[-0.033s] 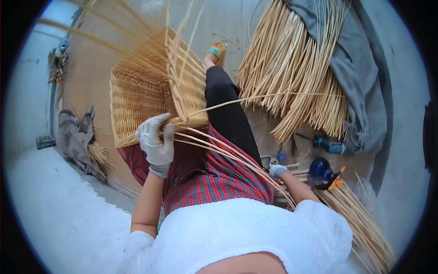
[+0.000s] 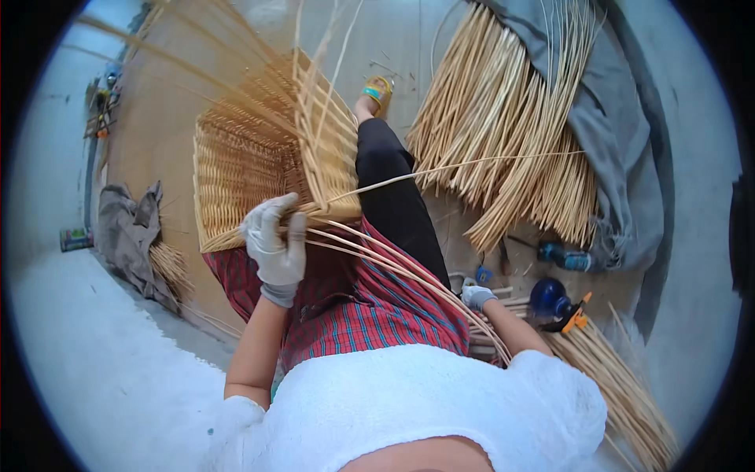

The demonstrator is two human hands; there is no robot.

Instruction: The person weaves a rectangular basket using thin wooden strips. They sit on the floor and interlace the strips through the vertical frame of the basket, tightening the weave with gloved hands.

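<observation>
A square wicker basket (image 2: 244,169) rests tilted in my lap, its opening facing me and long loose canes standing out from its far rim. My left hand (image 2: 275,242), in a whitish glove, is closed on the near rim, fingers over the edge and thumb raised. Several long canes (image 2: 393,263) run from the rim beside it across my lap to the right. Low at my right side, my right hand (image 2: 476,296), also gloved, has its fingers curled. A small pale metallic piece shows just beyond it; whatever it holds is mostly hidden.
A large fan of cut canes (image 2: 503,134) lies far right, partly under a grey cloth (image 2: 621,157). Closer are a plastic bottle (image 2: 565,256), a dark blue round container (image 2: 549,297), an orange-handled tool (image 2: 578,317) and another cane bundle (image 2: 613,377). A grey cloth (image 2: 134,236) lies left.
</observation>
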